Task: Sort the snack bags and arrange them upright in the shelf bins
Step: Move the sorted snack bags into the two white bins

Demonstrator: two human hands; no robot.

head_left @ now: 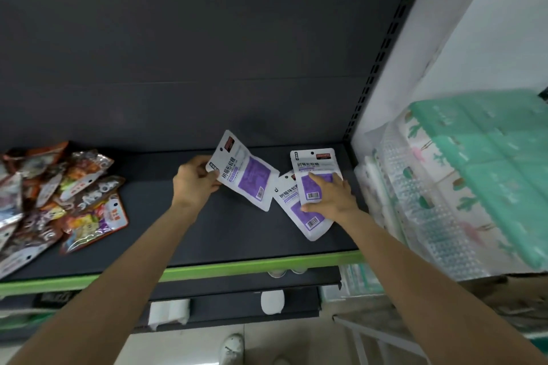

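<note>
so from the head cam i'm looking down at a dark shelf (207,234) with a green front edge (237,268). left hand (194,182) is pinching the left edge of a white and purple bag (247,176), thumb on the front and fingers curled behind it, and the bag sits tilted, top corner leaning left, its lower end down by the shelf. can't tell if it's actually touching the shelf.

right hand (332,195) is spread out fairly wide with straight fingers pressing on the front of a second purple bag (314,170), which stands more or less upright near the right end of the shelf. a third purple bag (299,213) lies tilted under it, partly covered by the second bag and by my palm. the three bags are close together, the first one just beside the third, corners nearly meeting.

way over on the left of the same shelf there's a messy pile of brown, orange and silver snack bags (59,195), lying flat and overlapping, well apart from the purple ones.

to the right of the shelf upright there are green and floral wrapped packs (474,175), blurry. below the shelf i can see a white shoe (231,348) on the floor.
</note>
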